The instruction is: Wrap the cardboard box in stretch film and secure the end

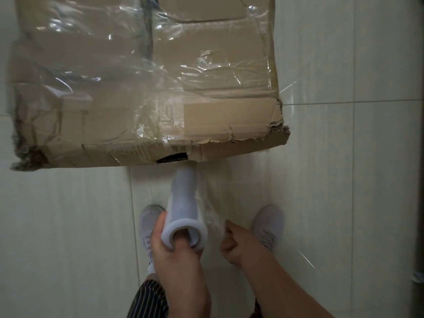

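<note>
A big worn cardboard box (146, 88) stands on the pale tiled floor and fills the upper half of the view. Clear stretch film lies in wrinkled layers over its top and near side. Below the box's near edge, my left hand (174, 253) grips the white stretch film roll (183, 207), with fingers pushed into the roll's hollow core. My right hand (236, 244) pinches the bunched loose film (215, 216) that runs off the roll's right side. The film stretches up from there to the box's lower right part.
My two light shoes (268, 228) stand on the tiled floor (344, 180), on either side of the hands. The box's near right corner (281, 131) is torn and frayed. A dark gap (172, 158) shows in its near face.
</note>
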